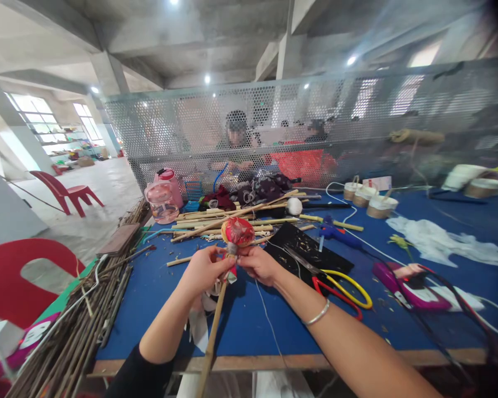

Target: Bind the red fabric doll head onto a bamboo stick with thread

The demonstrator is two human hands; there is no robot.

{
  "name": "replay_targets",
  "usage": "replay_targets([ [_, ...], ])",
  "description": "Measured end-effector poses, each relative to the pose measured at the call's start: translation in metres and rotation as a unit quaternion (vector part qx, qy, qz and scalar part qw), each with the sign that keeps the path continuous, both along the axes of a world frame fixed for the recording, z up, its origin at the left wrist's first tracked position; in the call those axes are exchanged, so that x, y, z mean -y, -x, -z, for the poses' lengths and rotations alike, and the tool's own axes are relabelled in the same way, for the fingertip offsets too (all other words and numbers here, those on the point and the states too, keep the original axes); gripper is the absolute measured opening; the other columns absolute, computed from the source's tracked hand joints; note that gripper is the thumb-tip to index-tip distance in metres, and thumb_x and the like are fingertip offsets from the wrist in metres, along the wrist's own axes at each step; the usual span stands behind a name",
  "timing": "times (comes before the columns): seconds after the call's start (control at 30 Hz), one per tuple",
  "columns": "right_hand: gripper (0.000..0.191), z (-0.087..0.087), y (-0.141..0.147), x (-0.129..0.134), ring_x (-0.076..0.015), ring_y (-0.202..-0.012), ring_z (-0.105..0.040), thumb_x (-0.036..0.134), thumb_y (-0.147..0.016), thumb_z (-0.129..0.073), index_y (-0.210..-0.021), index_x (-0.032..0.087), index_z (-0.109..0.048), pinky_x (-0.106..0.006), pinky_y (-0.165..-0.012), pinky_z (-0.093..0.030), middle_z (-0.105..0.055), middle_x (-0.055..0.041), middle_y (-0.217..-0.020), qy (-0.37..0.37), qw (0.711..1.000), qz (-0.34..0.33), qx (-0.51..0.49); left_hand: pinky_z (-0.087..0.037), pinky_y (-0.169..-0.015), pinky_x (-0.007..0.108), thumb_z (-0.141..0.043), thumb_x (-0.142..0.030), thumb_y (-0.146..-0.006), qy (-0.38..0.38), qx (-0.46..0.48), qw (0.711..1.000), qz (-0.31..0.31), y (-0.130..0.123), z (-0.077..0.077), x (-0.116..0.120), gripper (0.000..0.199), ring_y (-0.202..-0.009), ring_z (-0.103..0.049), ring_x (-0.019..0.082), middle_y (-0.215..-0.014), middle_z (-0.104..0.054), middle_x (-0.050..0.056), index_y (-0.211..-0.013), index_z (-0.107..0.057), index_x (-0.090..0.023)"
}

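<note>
A wooden stick stands tilted in front of me, its lower end past the table's front edge. At its top sits a round bundle in shiny red wrapping, with a greyish band around its neck. My left hand is closed on the neck below the bundle. From the other side my right hand pinches the same neck with thumb and fingers. A thin pale string hangs below my right hand; whether the fingers hold it is hidden. Pale strips dangle behind the stick.
Red-and-yellow-handled scissors and a blue glue gun lie right, near a black mat. A purple power strip has cables around it. Wooden sticks lie behind the bundle. A perforated screen stands behind, with people beyond.
</note>
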State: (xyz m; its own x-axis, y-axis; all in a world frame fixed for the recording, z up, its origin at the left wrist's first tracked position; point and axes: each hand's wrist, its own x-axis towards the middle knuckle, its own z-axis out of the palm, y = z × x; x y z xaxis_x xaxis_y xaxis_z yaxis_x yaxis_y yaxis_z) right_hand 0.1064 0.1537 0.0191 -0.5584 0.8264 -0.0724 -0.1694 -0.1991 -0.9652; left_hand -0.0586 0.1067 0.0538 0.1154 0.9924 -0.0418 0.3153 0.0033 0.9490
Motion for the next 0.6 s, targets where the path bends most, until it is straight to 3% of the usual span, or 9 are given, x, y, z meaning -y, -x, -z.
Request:
replay_targets([
  [0.07,0.016,0.003,0.002,-0.001,-0.0016,-0.030,-0.016,0.021,-0.057,-0.068,-0.070,0.013,-0.066,-0.022,-0.035,-0.004,-0.032,0.0114,-0.033,0.000,1.000,0.003,0.014,-0.035,-0.046,0.022,-0.059,-0.039,-0.076,-0.030,-0.049,0.998,-0.006,-0.005,-0.003,0.002,0.025,-0.048,-0.050,0.012,-0.058,-0.059,0.000,-0.080,-0.062,-0.015],
  [0.17,0.017,0.006,0.003,-0.002,-0.0023,-0.029,-0.017,0.020,-0.057,-0.065,-0.072,0.013,-0.066,-0.022,-0.034,-0.004,-0.031,0.0116,-0.031,0.005,1.000,0.014,0.022,-0.034,-0.045,0.022,-0.054,-0.032,-0.078,-0.042,-0.038,0.998,-0.027,-0.021,0.003,0.003,0.015,-0.049,-0.049,0.012,-0.060,-0.057,0.000,-0.074,-0.058,-0.018],
  [0.33,0.027,0.003,-0.003,-0.002,-0.0029,-0.032,-0.012,0.025,-0.058,-0.066,-0.083,0.016,-0.061,-0.020,-0.033,-0.005,-0.030,0.0135,-0.037,-0.002,1.000,0.022,0.000,-0.018,-0.034,0.017,-0.050,-0.036,-0.080,0.091,0.165,0.979,-0.083,-0.040,0.007,0.001,0.015,-0.034,-0.031,0.007,-0.049,-0.038,-0.008,-0.085,-0.051,-0.022],
  [0.5,0.032,-0.001,-0.003,-0.005,-0.0039,-0.034,-0.014,0.045,-0.063,-0.068,-0.072,0.019,-0.053,-0.019,-0.034,-0.009,-0.027,0.0131,-0.040,-0.037,0.999,0.031,0.006,-0.011,-0.033,0.014,-0.058,-0.054,-0.074,0.091,0.273,0.954,-0.082,-0.016,-0.012,-0.003,0.036,-0.033,-0.023,0.002,-0.050,-0.038,-0.009,-0.079,-0.051,-0.019],
  [0.6,0.031,-0.012,-0.003,-0.002,-0.0042,-0.037,-0.021,0.044,-0.063,-0.070,-0.065,0.018,-0.054,-0.019,-0.037,-0.014,-0.034,0.0105,-0.042,-0.067,0.996,0.041,0.033,-0.012,-0.032,0.012,-0.066,-0.053,-0.069,0.081,0.316,0.938,-0.118,0.009,-0.015,-0.011,0.039,-0.033,-0.024,0.001,-0.050,-0.041,-0.008,-0.076,-0.049,-0.018],
])
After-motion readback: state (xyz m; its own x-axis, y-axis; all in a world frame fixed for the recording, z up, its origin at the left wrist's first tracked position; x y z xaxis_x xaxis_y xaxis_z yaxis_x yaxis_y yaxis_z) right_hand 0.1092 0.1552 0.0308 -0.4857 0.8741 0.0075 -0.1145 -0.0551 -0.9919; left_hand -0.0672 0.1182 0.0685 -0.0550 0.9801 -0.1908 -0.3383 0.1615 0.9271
